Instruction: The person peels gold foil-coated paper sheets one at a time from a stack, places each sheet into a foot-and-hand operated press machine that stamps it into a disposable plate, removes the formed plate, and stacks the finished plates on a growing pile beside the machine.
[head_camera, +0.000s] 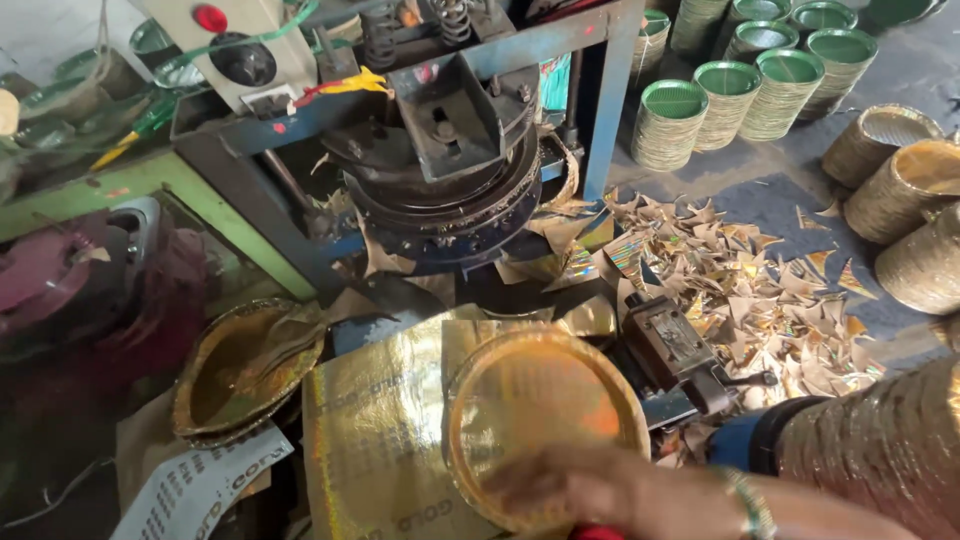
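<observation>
One hand (575, 485), blurred, grips the near rim of a gold plate (545, 425) lying on gold sheets (385, 430) near the press (445, 170). Which hand it is cannot be told.

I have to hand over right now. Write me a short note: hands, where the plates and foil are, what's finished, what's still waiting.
One hand shows at the bottom edge, blurred, touching the near rim of a formed gold plate; which hand it is cannot be told, and no other hand shows.
The plate lies on a gold foil sheet in front of the press. A few more gold plates lie nested to the left.
Done: stacks of green plates and gold plates on the floor at right, with foil offcuts beside the press.
Left: the foil sheet is still flat, unpressed.
</observation>
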